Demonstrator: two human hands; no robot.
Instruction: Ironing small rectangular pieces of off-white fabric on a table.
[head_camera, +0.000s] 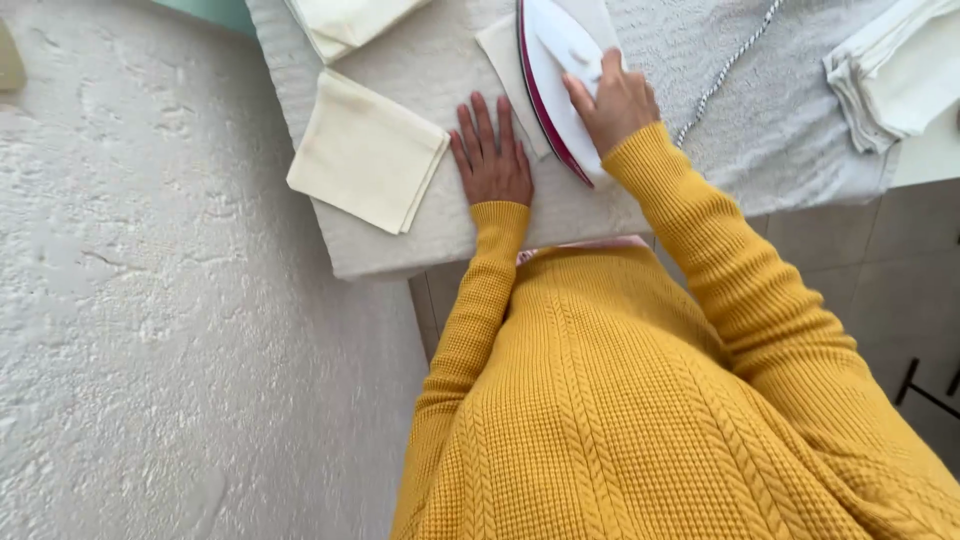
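Note:
My right hand (618, 100) grips the handle of a white and magenta clothes iron (548, 75), which rests on a small cream cloth (506, 62) on the padded ironing surface (440, 225). My left hand (490, 155) lies flat, fingers together, on the surface just left of the iron, next to that cloth. A folded cream cloth (366, 152) lies to the left of my left hand. Both arms wear yellow knitted sleeves.
Another folded cream cloth (345, 22) sits at the top edge. A stack of folded white cloths (895, 70) lies at the right end. The iron's braided cord (728, 68) runs across the grey cover. A rough white wall (150, 300) fills the left side.

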